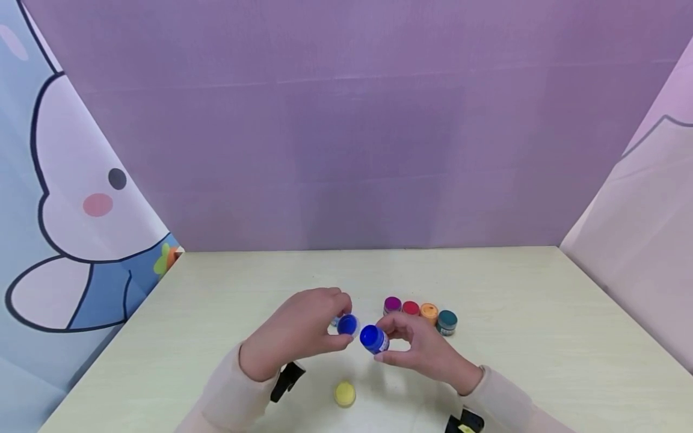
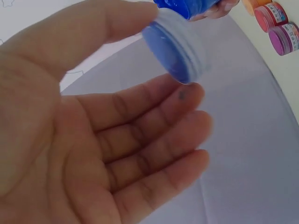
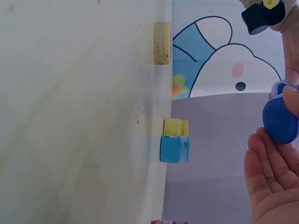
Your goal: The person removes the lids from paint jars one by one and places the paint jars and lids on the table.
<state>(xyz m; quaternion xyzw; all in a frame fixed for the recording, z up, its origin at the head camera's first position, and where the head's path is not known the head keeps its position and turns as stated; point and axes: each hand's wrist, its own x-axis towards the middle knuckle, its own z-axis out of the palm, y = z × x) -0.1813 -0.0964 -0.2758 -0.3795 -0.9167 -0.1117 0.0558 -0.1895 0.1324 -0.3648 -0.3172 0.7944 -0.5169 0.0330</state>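
My left hand [image 1: 303,325] pinches a round clear lid [image 2: 170,51] with blue paint on its inner face, between thumb and fingers. The lid is tilted, its blue side turned toward the palm in the left wrist view. Close to its right, my right hand [image 1: 425,347] grips a small blue paint jar [image 1: 373,338] by its sides. The jar leans left with its open mouth toward the lid, and both are held above the table. In the right wrist view the jar's rounded blue end [image 3: 280,120] covers much of the lid.
Purple [image 1: 392,304], red [image 1: 411,308], orange [image 1: 429,311] and teal [image 1: 446,322] jars stand in a row behind my right hand. A flat yellow disc [image 1: 344,394] lies near the front. Light-blue [image 3: 170,149] and yellow [image 3: 172,126] jars stand beyond, mostly hidden by my left hand in the head view.
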